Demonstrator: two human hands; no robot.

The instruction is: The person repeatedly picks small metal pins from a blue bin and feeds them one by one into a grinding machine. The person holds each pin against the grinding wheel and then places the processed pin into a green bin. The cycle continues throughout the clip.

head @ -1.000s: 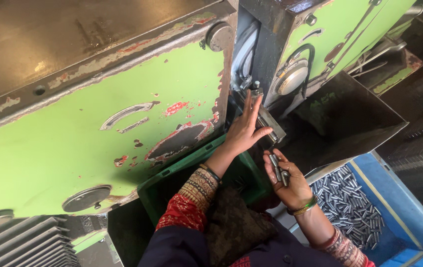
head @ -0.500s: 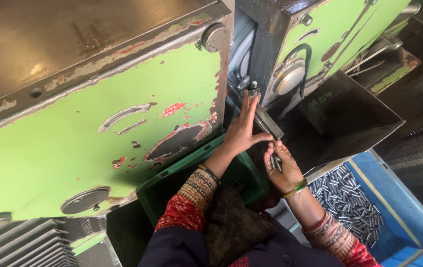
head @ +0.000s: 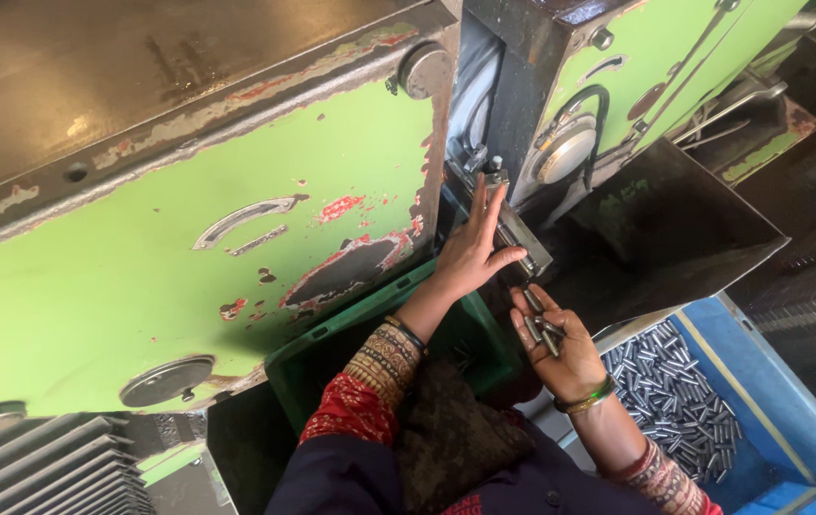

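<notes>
A single view is given, taken from a camera worn on the person's head. The scene is seen from above, looking steeply down and forward over the person's own arms and lap. The frame is tilted, so that the green machine panel [head: 236, 257] runs slantwise across the upper left. The left hand [head: 470, 253] and right hand [head: 565, 348] are caught close, just right of the middle, and the sleeves are cut off by the lower edge. The blue bin [head: 789, 410] is clipped at the lower right corner, and the dark metal chute [head: 675, 229] lies beyond the hands. No second view is supplied, so no part of the scene is shared.
</notes>
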